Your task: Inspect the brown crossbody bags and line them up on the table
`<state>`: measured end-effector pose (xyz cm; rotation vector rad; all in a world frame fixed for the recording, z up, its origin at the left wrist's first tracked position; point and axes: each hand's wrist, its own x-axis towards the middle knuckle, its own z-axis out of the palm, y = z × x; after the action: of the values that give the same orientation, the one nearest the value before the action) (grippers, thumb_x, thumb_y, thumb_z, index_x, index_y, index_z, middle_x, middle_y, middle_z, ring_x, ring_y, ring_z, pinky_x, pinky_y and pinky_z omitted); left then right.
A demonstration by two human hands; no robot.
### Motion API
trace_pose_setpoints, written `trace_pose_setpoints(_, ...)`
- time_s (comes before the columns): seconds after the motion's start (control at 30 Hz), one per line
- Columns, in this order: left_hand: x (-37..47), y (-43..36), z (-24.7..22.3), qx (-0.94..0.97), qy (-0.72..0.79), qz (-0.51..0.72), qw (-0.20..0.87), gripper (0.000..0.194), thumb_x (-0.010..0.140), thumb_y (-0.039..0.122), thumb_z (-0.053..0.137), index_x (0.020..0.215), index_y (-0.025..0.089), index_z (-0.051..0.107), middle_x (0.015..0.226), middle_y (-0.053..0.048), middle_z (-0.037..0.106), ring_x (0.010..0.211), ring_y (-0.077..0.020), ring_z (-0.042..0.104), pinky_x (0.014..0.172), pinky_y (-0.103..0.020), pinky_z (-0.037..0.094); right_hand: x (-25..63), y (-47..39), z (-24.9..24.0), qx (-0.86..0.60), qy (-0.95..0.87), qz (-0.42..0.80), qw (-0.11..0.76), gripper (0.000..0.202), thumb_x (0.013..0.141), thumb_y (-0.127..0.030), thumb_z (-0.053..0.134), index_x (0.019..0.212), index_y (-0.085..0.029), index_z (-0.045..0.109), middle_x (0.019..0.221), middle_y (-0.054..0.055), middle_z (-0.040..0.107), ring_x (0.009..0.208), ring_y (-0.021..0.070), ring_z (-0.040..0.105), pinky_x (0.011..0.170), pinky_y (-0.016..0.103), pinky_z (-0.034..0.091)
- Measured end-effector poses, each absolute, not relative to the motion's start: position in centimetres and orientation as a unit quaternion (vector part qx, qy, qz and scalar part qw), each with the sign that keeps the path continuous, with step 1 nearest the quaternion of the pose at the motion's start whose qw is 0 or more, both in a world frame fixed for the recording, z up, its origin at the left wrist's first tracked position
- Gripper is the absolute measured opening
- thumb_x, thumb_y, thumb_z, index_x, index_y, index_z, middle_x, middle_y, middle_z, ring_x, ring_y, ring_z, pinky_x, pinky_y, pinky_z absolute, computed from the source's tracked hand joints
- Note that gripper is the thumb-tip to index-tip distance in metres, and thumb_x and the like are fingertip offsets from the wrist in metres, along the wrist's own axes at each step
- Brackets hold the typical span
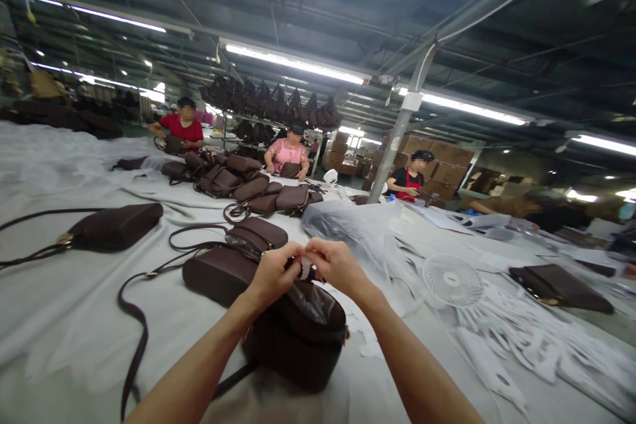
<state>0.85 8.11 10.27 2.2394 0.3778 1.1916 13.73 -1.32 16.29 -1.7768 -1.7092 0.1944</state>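
A dark brown handbag stands open in front of me, with clear plastic showing in its mouth. Just above its opening, my left hand and my right hand meet with fingers pinched close together. Between them is a small white and dark piece, too small to identify, partly covered by the fingers. Which hand grips it is hard to separate; both touch around it. Another brown bag lies against the left side, its strap trailing across the white-covered table.
Brown bags are piled farther back. One bag lies left, another right. A white fan and white strips lie right of my hands. A metal post rises behind. Several people work across the table.
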Motion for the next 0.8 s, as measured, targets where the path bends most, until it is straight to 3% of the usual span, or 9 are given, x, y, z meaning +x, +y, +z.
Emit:
trace_pose_setpoints(0.1, 0.5, 8.5, 11.1, 0.839, 0.107, 0.436, 0.307, 0.012, 0.084, 0.017, 0.044, 0.082, 0.018, 0.056, 0.072, 0.002, 0.056, 0.065, -0.0113, 0.051, 0.065, -0.021, 0.04, 13.5, -1.1, 18.2, -0.683, -0.686, -0.18, 0.173, 0.018, 0.089, -0.02, 0.048, 0.079, -0.017, 0.063, 0.085, 0.006, 0.066, 0.07, 0.0147, 0.062, 0.056, 0.022, 0.036)
trace_pose_setpoints(0.17, 0.2, 8.7, 11.7, 0.846, 0.085, 0.419, 0.318, 0.014, 0.086, 0.018, 0.043, 0.084, 0.017, 0.056, 0.071, 0.003, 0.055, 0.064, -0.011, 0.05, 0.065, -0.021, 0.04, 13.9, -0.8, 19.2, -0.686, -0.668, -0.224, 0.181, 0.019, 0.09, -0.019, 0.046, 0.08, -0.017, 0.062, 0.089, 0.008, 0.066, 0.074, 0.0159, 0.062, 0.058, 0.023, 0.036)
trace_pose_setpoints(0.23, -0.1, 8.8, 12.2, 0.851, 0.08, 0.402, 0.33, 0.016, 0.089, 0.02, 0.041, 0.086, 0.017, 0.056, 0.07, 0.002, 0.055, 0.065, -0.0116, 0.05, 0.066, -0.022, 0.041, 14.4, -0.5, 19.9, -0.689, -0.641, -0.194, 0.276, 0.018, 0.089, -0.019, 0.045, 0.08, -0.017, 0.06, 0.083, 0.006, 0.065, 0.071, 0.0153, 0.061, 0.059, 0.023, 0.038)
trace_pose_setpoints(0.33, -0.3, 8.8, 12.7, 0.861, 0.088, 0.365, 0.343, 0.014, 0.086, 0.029, 0.054, 0.095, 0.019, 0.054, 0.08, 0.0, 0.062, 0.074, -0.0151, 0.057, 0.072, -0.025, 0.045, 14.7, -0.1, 20.3, -0.678, -0.598, -0.014, 0.427, 0.015, 0.088, -0.022, 0.043, 0.079, -0.019, 0.055, 0.058, -0.002, 0.059, 0.053, 0.0128, 0.057, 0.054, 0.021, 0.04)
trace_pose_setpoints(0.4, -0.3, 8.5, 13.2, 0.874, 0.111, 0.347, 0.322, 0.033, 0.076, 0.033, 0.068, 0.103, 0.02, 0.052, 0.092, -0.003, 0.065, 0.085, -0.0193, 0.06, 0.078, -0.029, 0.046, 14.4, -0.1, 20.5, -0.656, -0.575, 0.131, 0.47, 0.014, 0.089, -0.025, 0.041, 0.08, -0.02, 0.05, 0.047, -0.006, 0.053, 0.041, 0.0113, 0.052, 0.045, 0.019, 0.037)
trace_pose_setpoints(0.47, -0.1, 7.9, 13.8, 0.891, 0.142, 0.33, 0.277, 0.034, 0.076, 0.037, 0.068, 0.1, 0.019, 0.053, 0.093, -0.005, 0.066, 0.086, -0.0219, 0.061, 0.079, -0.031, 0.046, 13.7, -0.3, 20.9, -0.637, -0.575, 0.223, 0.462, 0.012, 0.088, -0.026, 0.041, 0.08, -0.021, 0.047, 0.045, -0.007, 0.053, 0.034, 0.0097, 0.046, 0.037, 0.017, 0.032)
trace_pose_setpoints(0.53, 0.2, 7.0, 14.7, 0.914, 0.148, 0.295, 0.237, 0.025, 0.088, 0.042, 0.054, 0.089, 0.017, 0.056, 0.084, -0.005, 0.065, 0.079, -0.0216, 0.062, 0.074, -0.031, 0.046, 12.8, -0.5, 21.5, -0.626, -0.599, 0.243, 0.436, 0.01, 0.086, -0.024, 0.044, 0.077, -0.021, 0.047, 0.047, -0.006, 0.056, 0.032, 0.008, 0.044, 0.033, 0.015, 0.029)
trace_pose_setpoints(0.63, 0.7, 5.8, 15.8, 0.942, 0.131, 0.242, 0.193, 0.038, 0.097, 0.043, 0.034, 0.081, 0.017, 0.057, 0.072, -0.005, 0.062, 0.07, -0.0202, 0.06, 0.069, -0.029, 0.044, 12.0, -0.7, 22.6, -0.603, -0.634, 0.201, 0.44, 0.01, 0.083, -0.019, 0.049, 0.073, -0.02, 0.048, 0.053, -0.006, 0.057, 0.034, 0.0062, 0.048, 0.033, 0.013, 0.032)
trace_pose_setpoints(0.8, 1.4, 6.6, 15.9, 0.97, 0.122, 0.163, 0.135, 0.041, 0.094, 0.048, 0.04, 0.075, 0.016, 0.057, 0.063, -0.002, 0.054, 0.059, -0.017, 0.052, 0.061, -0.026, 0.039, 12.3, -0.6, 22.0, -0.587, -0.591, 0.177, 0.524, 0.012, 0.084, -0.021, 0.048, 0.073, -0.02, 0.047, 0.054, -0.006, 0.056, 0.035, 0.0061, 0.047, 0.033, 0.014, 0.035)
